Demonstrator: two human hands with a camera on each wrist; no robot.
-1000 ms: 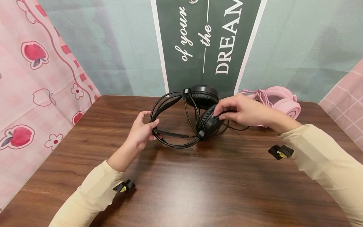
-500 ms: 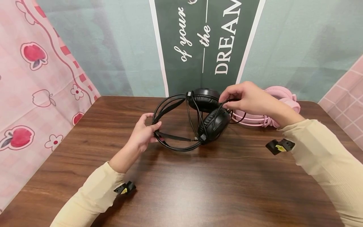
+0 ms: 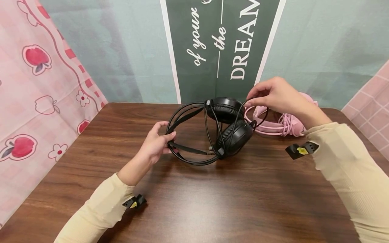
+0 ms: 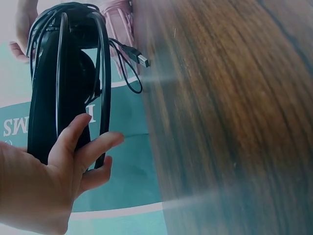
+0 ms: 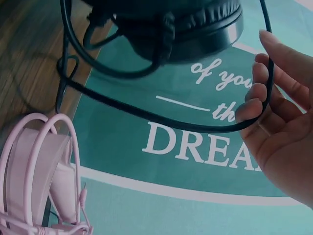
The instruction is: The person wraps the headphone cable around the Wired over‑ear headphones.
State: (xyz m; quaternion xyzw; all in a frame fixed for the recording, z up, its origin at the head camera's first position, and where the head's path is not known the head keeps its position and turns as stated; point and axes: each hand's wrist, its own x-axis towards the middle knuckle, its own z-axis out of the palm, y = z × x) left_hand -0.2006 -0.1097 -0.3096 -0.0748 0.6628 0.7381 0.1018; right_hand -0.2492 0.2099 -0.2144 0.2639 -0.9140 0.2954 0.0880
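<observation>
Black over-ear headphones point(image 3: 235, 136) are held over the table, headband to the left and ear cups to the right. My left hand point(image 3: 156, 143) grips the headband at its top, fingers and thumb around the band, as the left wrist view also shows. With thumb and fingers my right hand point(image 3: 276, 96) pinches the black cable point(image 5: 190, 128), which runs in a loop from the ear cups. A USB plug point(image 4: 142, 60) on the cable dangles beside the cups in the left wrist view.
Pink headphones point(image 3: 291, 125) with a bundled pink cable lie at the back right of the wooden table point(image 3: 194, 202), partly behind my right hand. A cloth backdrop point(image 3: 127, 50) with lettering hangs behind. Patterned pink cloth point(image 3: 45, 101) borders the left side.
My right hand has moved up and right, drawing the cable out from the ear cup. The black headphones have shifted slightly right and toward me, with my left hand keeping its grip.
</observation>
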